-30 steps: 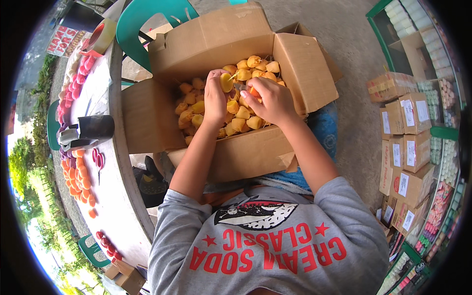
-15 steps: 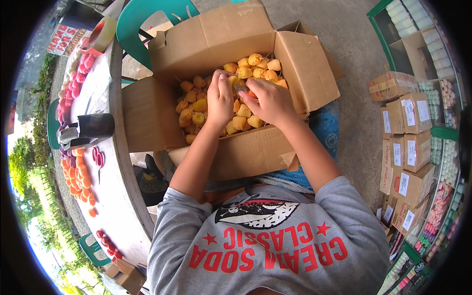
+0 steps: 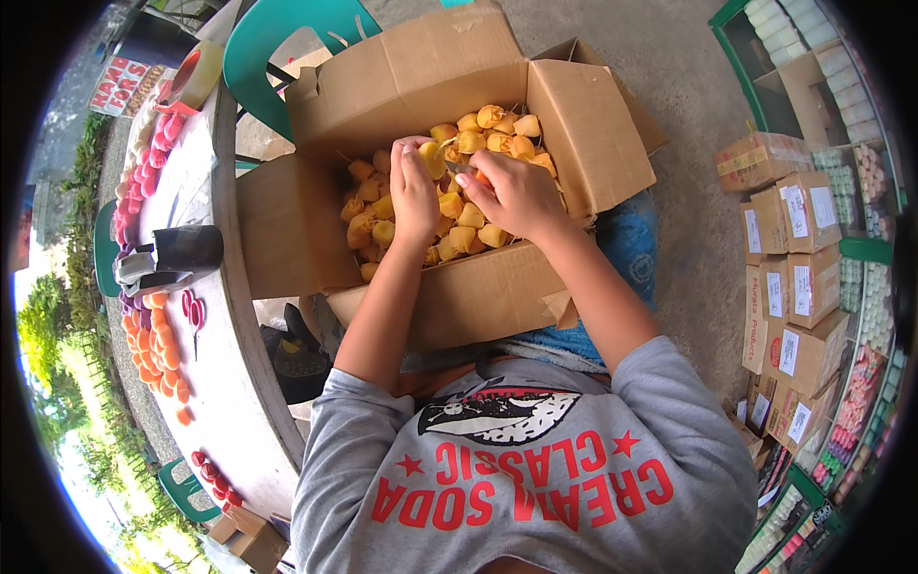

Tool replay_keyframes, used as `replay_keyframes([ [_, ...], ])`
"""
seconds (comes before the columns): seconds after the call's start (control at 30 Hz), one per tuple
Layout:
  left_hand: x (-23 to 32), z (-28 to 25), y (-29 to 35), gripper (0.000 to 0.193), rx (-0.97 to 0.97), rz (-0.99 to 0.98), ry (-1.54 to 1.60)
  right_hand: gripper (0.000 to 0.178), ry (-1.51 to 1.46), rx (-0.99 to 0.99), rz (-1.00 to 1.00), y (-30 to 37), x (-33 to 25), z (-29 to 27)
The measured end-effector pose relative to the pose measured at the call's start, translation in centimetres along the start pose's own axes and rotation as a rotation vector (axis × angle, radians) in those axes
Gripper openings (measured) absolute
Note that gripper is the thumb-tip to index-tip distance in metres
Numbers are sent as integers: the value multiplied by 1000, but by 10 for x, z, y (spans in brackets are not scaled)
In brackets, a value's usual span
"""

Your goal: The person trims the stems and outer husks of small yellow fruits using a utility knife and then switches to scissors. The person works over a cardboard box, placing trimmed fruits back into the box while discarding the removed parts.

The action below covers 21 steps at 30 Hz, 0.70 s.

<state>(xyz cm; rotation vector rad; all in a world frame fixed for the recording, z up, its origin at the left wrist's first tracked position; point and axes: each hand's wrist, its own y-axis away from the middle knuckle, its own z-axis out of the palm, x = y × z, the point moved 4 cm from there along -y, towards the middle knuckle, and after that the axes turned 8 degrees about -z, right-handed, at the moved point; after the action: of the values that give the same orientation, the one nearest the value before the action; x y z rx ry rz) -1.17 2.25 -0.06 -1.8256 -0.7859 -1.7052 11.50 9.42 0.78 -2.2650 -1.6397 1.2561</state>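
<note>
Over an open cardboard box, my left hand has its fingers closed around a yellow rosebud-shaped piece. A small knife is gripped in my right hand, its short blade pointing toward that piece; a bit of orange handle shows by the fingers. Whether the blade touches the piece I cannot tell. Many similar yellow-orange rosebud-shaped pieces fill the box below both hands, some with thin stem-like strands. My palms and wrists hide part of them.
Along the left runs a white table with red scissors, a black tape dispenser, a wide tape roll and rows of coloured petal-like pieces. A green chair stands behind the box. Stacked cartons and shelves line the right.
My left hand has shifted slightly left, away from my right. The yellow piece and the knife blade show more plainly between them now. Both hands keep their hold.
</note>
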Motion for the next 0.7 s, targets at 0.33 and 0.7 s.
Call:
replay_keyframes([
  [0.33, 1, 9, 8, 30, -11, 1, 6, 33, -36, 0, 11, -1, 1, -1],
  [0.7, -4, 2, 5, 30, 33, 156, -169, 28, 135, -88, 81, -1, -1, 0],
])
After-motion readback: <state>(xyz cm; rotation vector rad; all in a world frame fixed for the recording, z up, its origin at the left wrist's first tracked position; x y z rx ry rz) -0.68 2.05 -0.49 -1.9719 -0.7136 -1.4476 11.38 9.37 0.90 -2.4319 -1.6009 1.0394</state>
